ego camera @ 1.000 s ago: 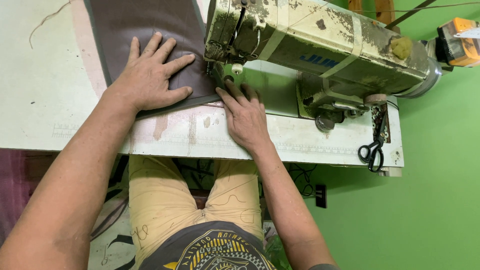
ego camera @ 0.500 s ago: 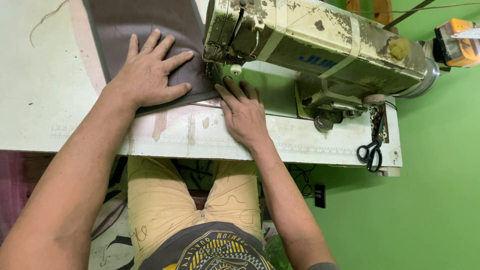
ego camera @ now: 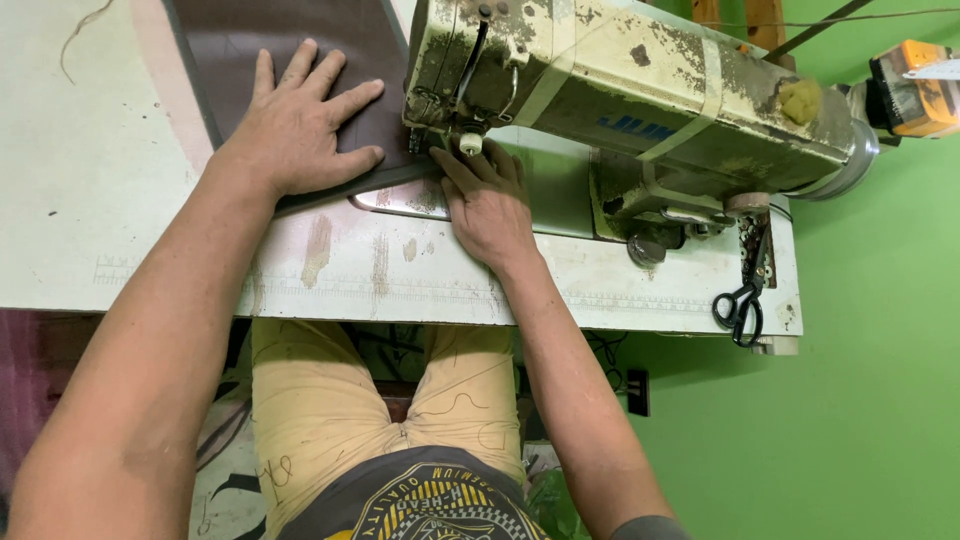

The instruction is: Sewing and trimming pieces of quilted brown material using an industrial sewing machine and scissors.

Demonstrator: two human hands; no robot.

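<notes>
While the left hand (ego camera: 300,125) lies flat, fingers spread, on the dark sheet (ego camera: 290,45), the right hand (ego camera: 490,200), nearer the needle (ego camera: 440,150), presses its edge, grasping nothing.

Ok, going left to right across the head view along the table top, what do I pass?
Left hand flat on the dark brown material → right hand at the needle area → worn cream sewing machine → black scissors hanging at the table's right edge → orange object against the green wall.
</notes>
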